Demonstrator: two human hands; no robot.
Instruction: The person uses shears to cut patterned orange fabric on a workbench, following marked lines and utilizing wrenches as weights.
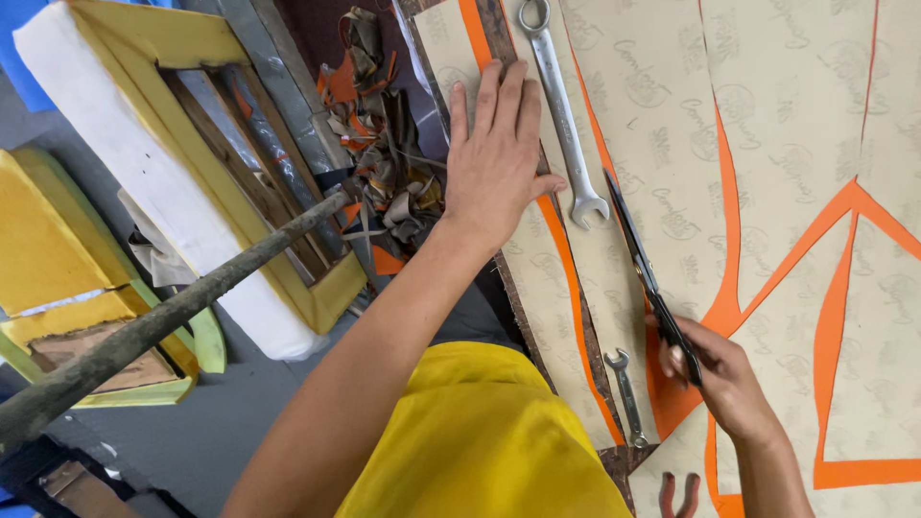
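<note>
Left hand (pixel 496 158) is spread flat, fingers open, pressing down the beige sheet (pixel 787 144) on the counter, right beside a big wrench (pixel 564 110). Right hand (pixel 724 379) is clenched round the scissors (pixel 645 273), blades lying on the sheet near the orange strips (pixel 729 240).

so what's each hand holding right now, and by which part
The right hand holds the black scissors by the handles. The left hand holds nothing, pressed flat on the beige sheet.

Left hand (pixel 497 153) flat (fingers spread); right hand (pixel 721 374) gripping.
</note>
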